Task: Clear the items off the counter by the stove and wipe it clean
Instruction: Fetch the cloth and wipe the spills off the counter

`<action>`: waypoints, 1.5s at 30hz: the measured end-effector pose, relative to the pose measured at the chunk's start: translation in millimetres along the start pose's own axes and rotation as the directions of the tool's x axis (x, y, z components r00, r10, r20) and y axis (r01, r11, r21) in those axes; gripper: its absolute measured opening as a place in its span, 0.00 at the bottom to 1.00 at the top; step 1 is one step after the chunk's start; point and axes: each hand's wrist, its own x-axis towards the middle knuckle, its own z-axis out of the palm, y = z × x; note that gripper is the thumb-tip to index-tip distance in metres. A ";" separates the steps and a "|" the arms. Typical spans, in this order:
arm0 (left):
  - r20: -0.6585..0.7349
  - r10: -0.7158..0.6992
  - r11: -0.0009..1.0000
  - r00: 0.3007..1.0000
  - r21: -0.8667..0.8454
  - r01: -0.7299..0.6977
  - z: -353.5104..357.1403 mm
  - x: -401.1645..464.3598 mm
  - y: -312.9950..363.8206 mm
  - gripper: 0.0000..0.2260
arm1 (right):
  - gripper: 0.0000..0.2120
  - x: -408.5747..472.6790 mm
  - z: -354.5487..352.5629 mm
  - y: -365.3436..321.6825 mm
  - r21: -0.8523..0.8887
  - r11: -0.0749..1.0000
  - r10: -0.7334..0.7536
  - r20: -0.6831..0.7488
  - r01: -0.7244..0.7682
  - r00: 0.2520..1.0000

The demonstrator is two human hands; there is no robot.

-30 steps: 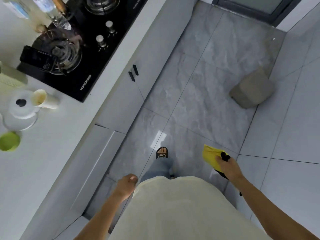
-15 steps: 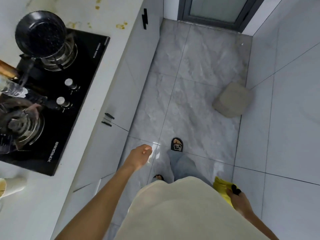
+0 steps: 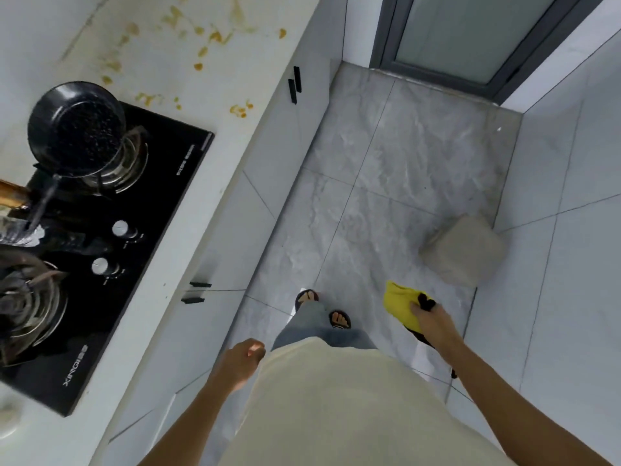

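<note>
Right hand: the right hand (image 3: 431, 322) is clamped on a crumpled yellow cloth with a black part (image 3: 403, 306), carried low over the grey marble-tiled floor (image 3: 386, 183), well apart from the desk.
Left hand: the left hand (image 3: 240, 363) hangs loose and half curled, fingers slightly apart, holding nothing and touching nothing, just beside the white cabinet fronts (image 3: 215, 264).
What has changed: half a second ago the right hand with the cloth was tucked low beside the hip; now it swings forward and outward, and both sandalled feet stand further along the floor. A second ago the view took in the near end of the desk with a white cup and green lid; now it shows the far end.
Stove: the black glass gas stove (image 3: 134, 237) lies alongside, with a black round pan (image 3: 75, 129) on its far burner.
Desk beyond the stove: the white stone desk (image 3: 235, 45) carries scattered orange-brown stains (image 3: 215, 37) and no loose items that I can see.
Meaning for the task: judging by this, clearing looks done there, and the walk is bringing the cloth toward the stained patch; wiping is not yet begun.
</note>
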 end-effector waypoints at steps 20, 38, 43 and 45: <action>-0.061 -0.039 0.910 0.997 -0.414 0.011 -205.9 147.0 168.8 0.12 | 0.10 137.0 -63.1 -195.8 -0.213 0.977 -0.013 -0.059 0.000 0.998; -0.171 -0.301 0.740 0.938 -0.663 0.116 -225.5 178.8 269.7 0.12 | 0.21 285.6 -83.4 -464.6 -0.436 0.845 -0.170 0.330 0.310 0.928; -0.181 -0.437 0.609 0.881 -0.781 0.141 -224.6 172.9 270.0 0.13 | 0.17 266.5 -25.5 -544.4 -0.403 0.764 -0.290 0.484 0.504 0.826; -0.251 -0.464 0.561 0.850 -0.826 0.062 -238.9 173.0 271.3 0.12 | 0.15 253.3 1.2 -569.8 -0.364 0.723 -0.331 0.563 0.587 0.757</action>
